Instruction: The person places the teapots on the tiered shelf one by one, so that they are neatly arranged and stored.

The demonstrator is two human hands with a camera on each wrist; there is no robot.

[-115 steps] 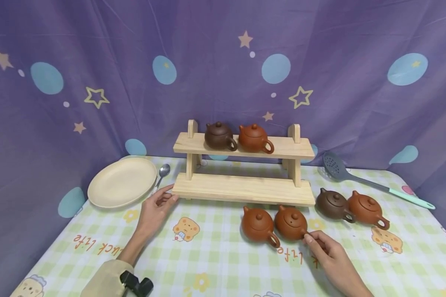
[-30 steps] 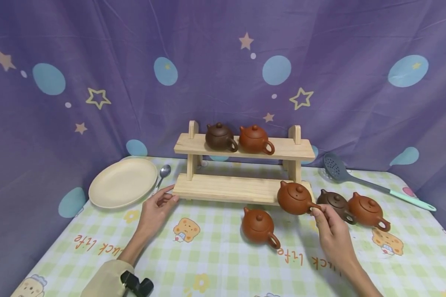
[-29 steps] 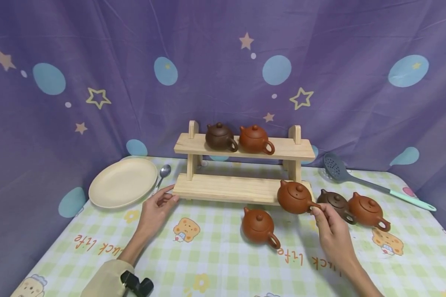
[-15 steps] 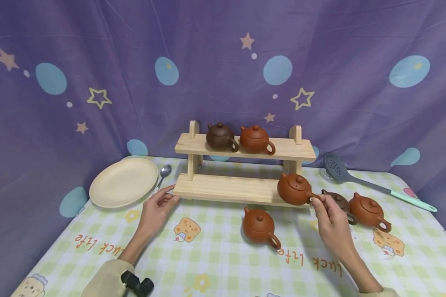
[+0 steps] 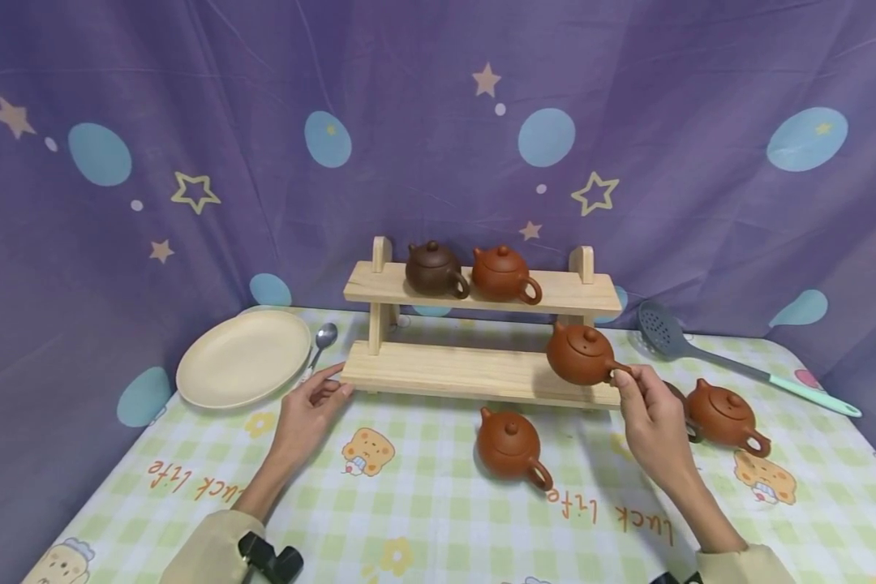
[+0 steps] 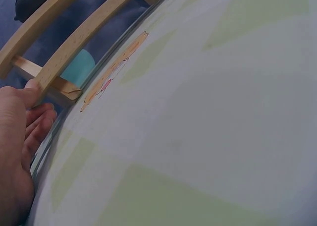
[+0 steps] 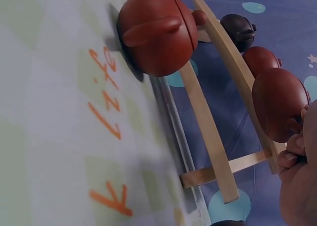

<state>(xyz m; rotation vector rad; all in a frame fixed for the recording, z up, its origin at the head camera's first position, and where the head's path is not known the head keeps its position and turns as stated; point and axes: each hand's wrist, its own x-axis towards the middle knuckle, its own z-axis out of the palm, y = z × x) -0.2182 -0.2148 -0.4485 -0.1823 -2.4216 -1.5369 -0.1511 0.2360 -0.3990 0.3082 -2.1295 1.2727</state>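
Observation:
My right hand (image 5: 655, 423) pinches the handle of a reddish-brown teapot (image 5: 580, 354), which hangs upright in front of the right end of the lower shelf. In the right wrist view that teapot (image 7: 280, 105) shows beside the fingers. My left hand (image 5: 308, 414) grips the left end of the lower board of a two-tier wooden shelf (image 5: 453, 369), thumb at the front corner. On the upper board sit a dark brown teapot (image 5: 433, 269) and a reddish-brown teapot (image 5: 501, 273). Another reddish-brown teapot (image 5: 508, 444) stands on the cloth before the shelf.
Right of the shelf stands one more reddish-brown teapot (image 5: 721, 414); beside it a dark teapot (image 5: 677, 395) is mostly hidden behind my right hand. A slotted skimmer (image 5: 723, 358) lies behind them. At the left are a cream plate (image 5: 242, 358) and a spoon (image 5: 324, 339).
My right hand has picked the reddish-brown teapot up off the cloth and raised it to the right end of the lower shelf, still rising lately. The left hand stays put.

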